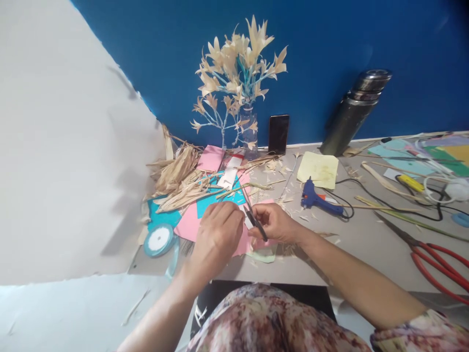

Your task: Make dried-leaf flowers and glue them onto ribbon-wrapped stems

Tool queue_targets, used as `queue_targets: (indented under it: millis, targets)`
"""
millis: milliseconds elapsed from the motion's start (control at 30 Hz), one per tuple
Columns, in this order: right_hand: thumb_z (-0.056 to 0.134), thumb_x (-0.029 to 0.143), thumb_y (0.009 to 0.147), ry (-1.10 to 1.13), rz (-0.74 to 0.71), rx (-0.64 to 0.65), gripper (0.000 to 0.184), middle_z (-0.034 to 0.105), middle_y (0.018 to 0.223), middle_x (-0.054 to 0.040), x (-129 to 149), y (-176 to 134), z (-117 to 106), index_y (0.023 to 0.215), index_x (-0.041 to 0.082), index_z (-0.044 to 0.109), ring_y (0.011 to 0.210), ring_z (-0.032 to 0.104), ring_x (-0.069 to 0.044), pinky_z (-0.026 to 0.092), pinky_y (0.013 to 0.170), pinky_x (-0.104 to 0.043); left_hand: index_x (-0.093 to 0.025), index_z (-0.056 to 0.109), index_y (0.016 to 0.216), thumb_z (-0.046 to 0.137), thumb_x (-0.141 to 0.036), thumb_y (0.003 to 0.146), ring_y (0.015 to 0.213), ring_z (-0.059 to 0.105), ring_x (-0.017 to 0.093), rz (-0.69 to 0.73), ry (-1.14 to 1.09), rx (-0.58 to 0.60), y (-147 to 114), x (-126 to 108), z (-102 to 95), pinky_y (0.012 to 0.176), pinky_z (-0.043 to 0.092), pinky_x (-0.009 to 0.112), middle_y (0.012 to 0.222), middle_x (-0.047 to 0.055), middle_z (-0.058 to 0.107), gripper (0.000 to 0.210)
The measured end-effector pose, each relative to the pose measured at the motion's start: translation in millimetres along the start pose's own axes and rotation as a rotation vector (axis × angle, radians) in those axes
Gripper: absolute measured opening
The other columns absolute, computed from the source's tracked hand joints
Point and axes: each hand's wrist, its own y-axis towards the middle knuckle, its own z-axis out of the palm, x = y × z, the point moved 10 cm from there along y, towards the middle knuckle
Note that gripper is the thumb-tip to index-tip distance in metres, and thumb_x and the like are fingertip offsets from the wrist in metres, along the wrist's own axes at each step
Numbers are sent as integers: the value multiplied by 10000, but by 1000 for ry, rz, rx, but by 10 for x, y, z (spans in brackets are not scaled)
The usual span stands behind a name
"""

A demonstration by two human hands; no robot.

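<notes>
My right hand (274,222) is closed around the dark handles of a pair of scissors (259,226), whose blades point up and away over the table. Close beside it, my left hand (219,230) is closed with its back to the camera; its fingertips are hidden, and I cannot make out what they hold. A small pale piece (248,220) shows between the two hands. Under them lie sheets of pink paper (188,222) and blue paper (205,208). Dried husks (179,171) are heaped just beyond my left hand, and a roll of light-blue ribbon (159,239) lies to its left.
Pale husk flowers (238,63) stand in a clear bottle (249,120) at the back, near a phone (278,134) and a leaning flask (353,115). Rightward lie a blue glue gun (318,198), a yellow note (317,168), a corded yellow tool (412,183) and large red-handled shears (432,259).
</notes>
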Motion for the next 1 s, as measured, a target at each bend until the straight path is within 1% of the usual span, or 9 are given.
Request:
queue_targets:
  millis: [67,133,267,400,467,567,800,900,1000]
  targets:
    - [878,341,615,6,-6,21,372,429,586,77,4,-2,22,668,190,543,544,366,-85,292,491,-207,-224,675,802,548,-214,899,933,627,256,-34,-32,-2,-8,37,1,917,427,392,925,94,707,160]
    - [874,335,619,30,-2,35,364,442,604,73,10,-6,30,669,186,546,553,393,-86,318,505,-210,-220,632,810,553,-224,896,1004,638,257,-165,-177,4,-13,213,1,923,437,380,1029,98,717,117]
    - [843,307,655,78,31,33,275,531,651,52,9,-7,7,778,172,638,566,463,-96,381,530,-219,-201,585,752,608,-278,879,1044,666,270,-472,-644,123,-76,631,104,947,447,401,1099,106,744,151]
    - [848,257,626,154,45,-65,272,615,698,37,-12,24,-103,823,172,680,561,509,-95,408,527,-216,-173,598,738,701,-254,811,928,710,279,-625,-1068,241,-175,779,173,903,487,444,1090,144,754,150]
    - [840,236,634,185,45,-152,248,624,692,39,-45,42,-186,820,176,686,551,516,-91,410,519,-213,-163,603,740,719,-248,805,943,719,288,-650,-1203,254,-219,793,169,921,490,460,1080,145,753,157]
    - [834,234,647,215,30,-277,224,614,662,41,-100,54,-302,809,179,689,545,522,-93,410,507,-212,-161,611,775,718,-261,821,1023,711,313,-678,-1289,241,-290,821,159,928,500,458,1004,134,755,154]
    - [874,295,609,244,53,-391,323,642,679,26,-188,69,-392,832,174,675,557,554,-107,433,507,-219,-201,605,881,732,-243,800,1055,693,332,-759,-1393,276,-468,841,202,806,574,504,1151,141,712,157]
    - [881,284,593,228,22,-444,321,665,737,7,-160,78,-445,820,173,684,656,597,-129,470,579,-228,-200,610,870,737,-236,784,1153,655,345,-731,-1437,204,-456,828,189,898,552,539,1123,127,723,158]
    - [876,305,616,212,4,-449,336,688,807,-16,-152,87,-480,867,179,691,684,601,-142,484,594,-243,-188,607,807,740,-216,769,1231,614,339,-669,-1458,94,-397,795,135,1062,450,554,1045,112,746,141]
